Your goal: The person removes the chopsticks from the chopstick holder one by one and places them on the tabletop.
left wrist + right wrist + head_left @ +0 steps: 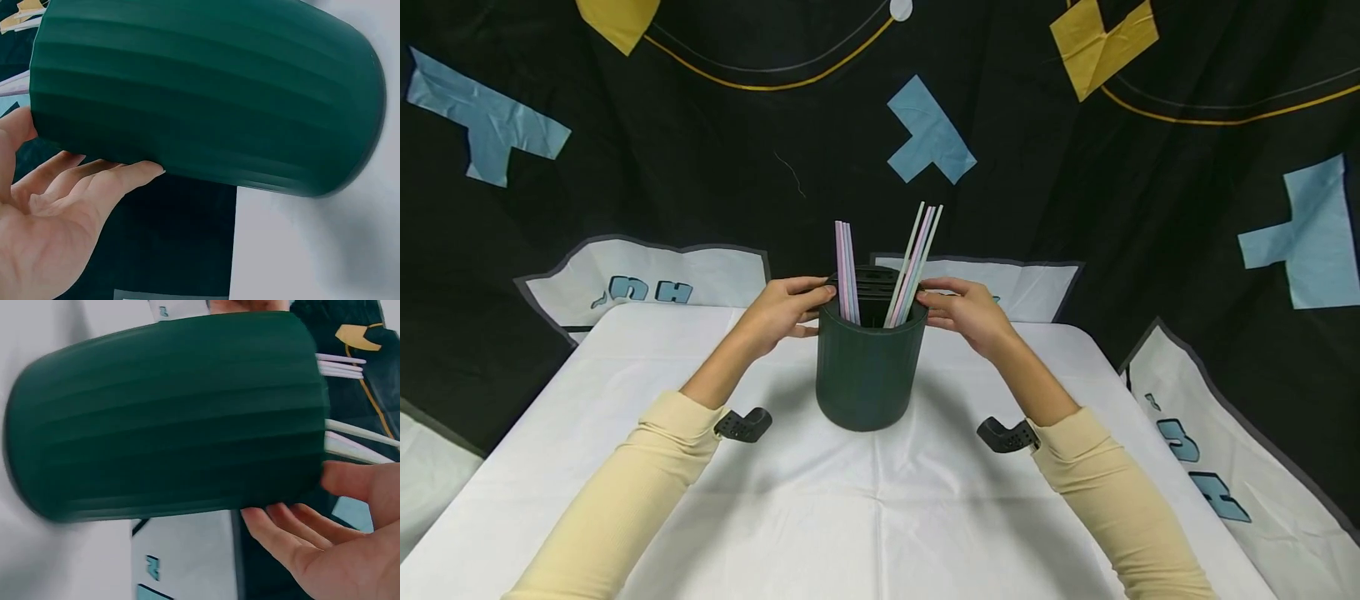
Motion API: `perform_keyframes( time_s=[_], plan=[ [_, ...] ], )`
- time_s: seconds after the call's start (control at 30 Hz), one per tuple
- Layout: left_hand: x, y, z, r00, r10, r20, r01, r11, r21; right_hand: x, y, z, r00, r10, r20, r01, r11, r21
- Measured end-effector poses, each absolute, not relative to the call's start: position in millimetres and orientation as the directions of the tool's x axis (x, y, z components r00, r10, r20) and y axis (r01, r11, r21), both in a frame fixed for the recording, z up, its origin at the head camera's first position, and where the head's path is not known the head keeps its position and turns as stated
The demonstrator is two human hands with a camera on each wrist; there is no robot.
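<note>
A dark green ribbed utensil holder (870,375) stands upright in the middle of the white table. Pastel straws (847,271) rise from its left side, and a second bunch of straws (914,267) leans rightward out of the other side. Along the back of its mouth is a black slotted part (880,279). My left hand (782,312) holds the holder at the upper left, thumb by the rim and fingers along the wall. On the opposite side my right hand (966,312) grips it the same way. Both wrist views show the fingertips against the ribbed wall (206,94) (169,419).
A white cloth covers the table (820,517). Behind it hangs a black curtain (715,167) with blue and yellow patches and white lettered panels (655,279). Small black devices (745,425) sit at both wrists.
</note>
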State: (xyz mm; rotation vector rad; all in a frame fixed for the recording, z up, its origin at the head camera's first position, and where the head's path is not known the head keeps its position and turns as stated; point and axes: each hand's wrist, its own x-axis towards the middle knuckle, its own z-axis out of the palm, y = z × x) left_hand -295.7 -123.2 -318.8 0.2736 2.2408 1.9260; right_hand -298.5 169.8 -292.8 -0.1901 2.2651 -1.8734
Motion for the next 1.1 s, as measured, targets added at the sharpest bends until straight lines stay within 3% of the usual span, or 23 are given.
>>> perform_keyframes(
  time_s=[0.37, 0.67, 1.1],
  plan=[
    [-295, -123, -319, -0.971, 0.237, -0.011, 0.031, 0.172, 0.985, -292, 171, -257, -0.984, -0.180, 0.016, -0.054, 0.210, -0.976],
    [-294, -121, -319, -0.974, 0.226, -0.013, 0.026, 0.171, 0.985, -295, 163, -268, -0.979, -0.204, 0.021, -0.055, 0.162, -0.985],
    [-293, -121, -319, -0.973, 0.229, -0.007, 0.032, 0.164, 0.986, -296, 159, -270, -0.984, -0.162, 0.068, -0.105, 0.235, -0.966]
  ],
)
